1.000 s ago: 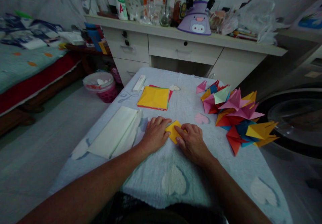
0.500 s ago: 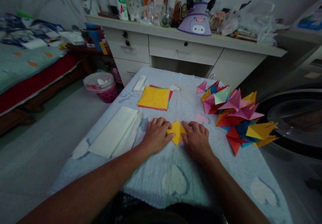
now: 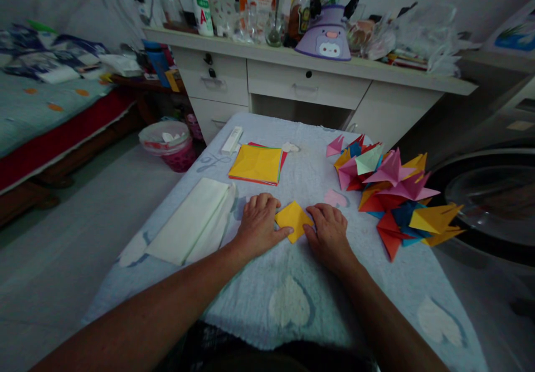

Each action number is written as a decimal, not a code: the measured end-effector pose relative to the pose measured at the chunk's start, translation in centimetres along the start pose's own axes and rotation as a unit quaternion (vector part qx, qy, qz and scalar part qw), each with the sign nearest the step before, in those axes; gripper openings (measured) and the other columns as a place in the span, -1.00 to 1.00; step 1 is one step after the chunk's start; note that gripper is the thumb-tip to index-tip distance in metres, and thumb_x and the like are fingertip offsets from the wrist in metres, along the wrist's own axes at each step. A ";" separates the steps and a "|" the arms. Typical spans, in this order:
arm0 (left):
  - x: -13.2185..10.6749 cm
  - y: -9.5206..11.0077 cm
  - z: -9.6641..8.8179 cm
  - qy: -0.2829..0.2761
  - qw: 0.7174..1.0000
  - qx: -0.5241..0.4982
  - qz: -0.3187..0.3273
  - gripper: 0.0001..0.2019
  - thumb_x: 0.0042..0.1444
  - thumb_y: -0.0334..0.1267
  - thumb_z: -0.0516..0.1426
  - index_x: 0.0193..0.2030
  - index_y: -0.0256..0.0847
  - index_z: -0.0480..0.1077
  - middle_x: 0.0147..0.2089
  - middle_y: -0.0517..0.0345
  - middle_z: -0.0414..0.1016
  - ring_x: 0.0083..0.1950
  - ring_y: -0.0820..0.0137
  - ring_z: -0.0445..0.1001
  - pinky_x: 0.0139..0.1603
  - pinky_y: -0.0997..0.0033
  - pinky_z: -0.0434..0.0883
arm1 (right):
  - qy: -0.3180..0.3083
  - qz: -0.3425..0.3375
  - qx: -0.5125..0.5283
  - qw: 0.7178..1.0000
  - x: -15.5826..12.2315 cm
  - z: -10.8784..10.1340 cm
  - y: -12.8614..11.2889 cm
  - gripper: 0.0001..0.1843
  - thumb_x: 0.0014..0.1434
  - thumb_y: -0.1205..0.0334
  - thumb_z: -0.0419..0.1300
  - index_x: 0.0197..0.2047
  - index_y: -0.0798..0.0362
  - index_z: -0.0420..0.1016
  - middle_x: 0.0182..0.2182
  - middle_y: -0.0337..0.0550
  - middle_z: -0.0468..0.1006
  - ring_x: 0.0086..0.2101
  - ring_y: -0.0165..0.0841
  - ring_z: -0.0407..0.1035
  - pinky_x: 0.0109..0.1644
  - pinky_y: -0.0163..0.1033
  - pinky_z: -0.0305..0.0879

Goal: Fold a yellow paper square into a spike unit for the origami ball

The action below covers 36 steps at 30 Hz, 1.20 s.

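Note:
A yellow origami paper (image 3: 293, 221), folded into a small square, lies flat on the cloth with one corner toward me. My left hand (image 3: 259, 220) rests at its left side, fingers on the cloth and thumb stretched out to the lower left edge. Along the right edges, the index finger and thumb of my right hand (image 3: 329, 230) touch the paper with a gap between them. Neither hand pinches it. Beyond the left hand sits a stack of square coloured paper (image 3: 256, 163), yellow on top. Folded paper cranes (image 3: 393, 169) in several colours are piled to the right.
A folded white cloth or paper (image 3: 188, 219) lies left on the cloth-covered table (image 3: 234, 311). A small white box (image 3: 232, 140) and crumpled white tissue (image 3: 290, 147) are farther back. A cluttered desk (image 3: 267, 46), a pink bin (image 3: 179, 152) and a washing machine (image 3: 480, 194) surround the table.
My fingers have eased off the yellow paper's side corners, so more of the square shows. The paper has turned slightly. My left thumb and index finger are wider apart.

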<state>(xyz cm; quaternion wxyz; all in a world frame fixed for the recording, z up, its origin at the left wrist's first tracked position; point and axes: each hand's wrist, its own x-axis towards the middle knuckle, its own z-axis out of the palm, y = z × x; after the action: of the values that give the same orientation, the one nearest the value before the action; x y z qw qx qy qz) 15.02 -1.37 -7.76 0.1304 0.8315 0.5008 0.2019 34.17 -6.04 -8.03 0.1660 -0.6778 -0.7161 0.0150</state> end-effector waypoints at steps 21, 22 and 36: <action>0.5 0.3 -0.4 -0.048 0.943 -0.329 0.004 -0.62 -0.01 -0.42 0.12 -0.01 -0.12 0.28 -0.23 0.20 0.38 -0.17 0.37 0.40 -0.12 0.36 0.34 | 0.011 0.012 0.218 0.976 0.1 -0.5 0.3 -0.75 0.14 0.17 0.13 -0.11 0.04 0.35 -0.19 -0.07 0.48 -0.14 -0.18 0.31 0.01 -0.03 0.20; 0.5 0.3 -0.5 -0.045 0.941 -0.336 0.006 -0.66 0.00 -0.41 0.12 -0.04 -0.13 0.33 -0.21 0.18 0.40 -0.16 0.36 0.41 -0.11 0.36 0.34 | 0.006 0.015 0.257 0.966 0.1 -0.6 0.3 -0.75 0.15 0.16 0.13 -0.10 0.04 0.34 -0.20 -0.09 0.49 -0.15 -0.21 0.34 -0.01 -0.06 0.23; 0.5 0.2 -0.4 -0.117 0.864 -0.486 -0.064 -0.79 0.04 -0.20 0.19 -0.21 -0.23 0.37 -0.34 0.23 0.42 -0.35 0.45 0.40 -0.38 0.52 0.31 | -0.060 0.058 0.531 0.843 0.3 -1.0 0.0 -0.80 0.18 0.06 0.20 -0.26 0.02 0.46 -0.38 -0.22 0.51 -0.35 -0.36 0.38 -0.25 -0.28 0.31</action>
<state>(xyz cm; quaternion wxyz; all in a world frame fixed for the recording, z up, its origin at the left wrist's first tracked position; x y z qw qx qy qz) 15.26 -1.00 -7.23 0.5883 0.6461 0.3725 0.3126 34.45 -5.99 -7.04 0.4561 -0.5238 -0.5663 0.4437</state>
